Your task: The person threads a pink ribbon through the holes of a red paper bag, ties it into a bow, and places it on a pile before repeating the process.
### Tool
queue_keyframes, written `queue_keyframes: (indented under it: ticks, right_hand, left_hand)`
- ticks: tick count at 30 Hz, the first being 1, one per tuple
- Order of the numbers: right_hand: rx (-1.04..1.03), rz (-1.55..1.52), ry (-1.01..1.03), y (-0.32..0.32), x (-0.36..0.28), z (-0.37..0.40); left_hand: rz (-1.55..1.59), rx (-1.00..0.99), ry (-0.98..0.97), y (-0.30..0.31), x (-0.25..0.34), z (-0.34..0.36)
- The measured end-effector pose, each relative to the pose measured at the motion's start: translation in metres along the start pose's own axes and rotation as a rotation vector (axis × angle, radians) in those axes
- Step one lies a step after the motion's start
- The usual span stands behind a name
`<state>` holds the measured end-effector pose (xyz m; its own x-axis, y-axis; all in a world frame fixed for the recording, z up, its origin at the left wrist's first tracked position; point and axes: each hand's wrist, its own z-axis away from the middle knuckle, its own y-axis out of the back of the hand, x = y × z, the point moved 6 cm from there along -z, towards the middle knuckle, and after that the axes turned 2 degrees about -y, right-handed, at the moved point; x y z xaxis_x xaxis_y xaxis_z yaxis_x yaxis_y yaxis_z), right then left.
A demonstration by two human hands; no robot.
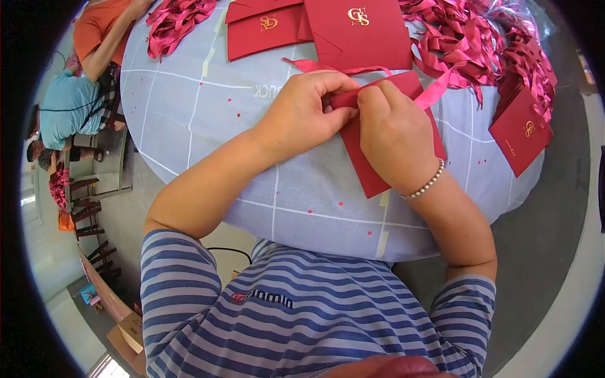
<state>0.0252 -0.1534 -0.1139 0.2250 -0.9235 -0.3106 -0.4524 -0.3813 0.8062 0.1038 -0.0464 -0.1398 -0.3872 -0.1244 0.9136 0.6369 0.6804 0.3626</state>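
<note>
In the head view a red paper envelope (360, 165) lies tilted on the cloth-covered table, under both hands. My left hand (305, 113) is closed at its upper left edge, thumb and fingers pinching the red paper. My right hand (397, 129), with a beaded bracelet at the wrist, is closed over the envelope's upper part, fingers bent down against it. A pink ribbon (435, 91) runs out from behind the hands to both sides. The fingertips of the right hand are partly hidden, so how they grip the ribbon cannot be seen.
Red envelopes with gold letters (362, 38) lie beyond the hands, with a second stack (522, 135) at the right. Heaps of pink ribbon (457, 38) fill the far right; a smaller bundle (176, 25) lies far left. Other people (69, 107) sit at the left.
</note>
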Motion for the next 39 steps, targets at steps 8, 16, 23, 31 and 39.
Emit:
queue_keyframes:
  ticks: [8, 16, 23, 31, 39]
  right_hand:
    - [-0.106, -0.479, -0.174, 0.022, 0.031, -0.003]
    - [0.055, -0.237, 0.116, 0.032, 0.017, -0.013]
    - [-0.064, -0.163, 0.152, 0.041, 0.018, -0.015]
    - [-0.221, -0.401, 0.029, 0.044, 0.026, -0.019]
    - [-0.627, -0.484, -0.037, 0.024, 0.036, -0.049]
  left_hand:
    - [-0.190, 0.022, -0.117, 0.008, 0.023, 0.000]
    - [-0.323, 0.058, -0.357, 0.006, 0.038, 0.004]
    - [-0.317, 0.106, -0.427, 0.005, 0.046, 0.008]
    - [-0.506, 0.081, -0.703, -0.005, 0.055, 0.016]
    - [-0.581, -0.023, -0.805, -0.010, 0.059, 0.020]
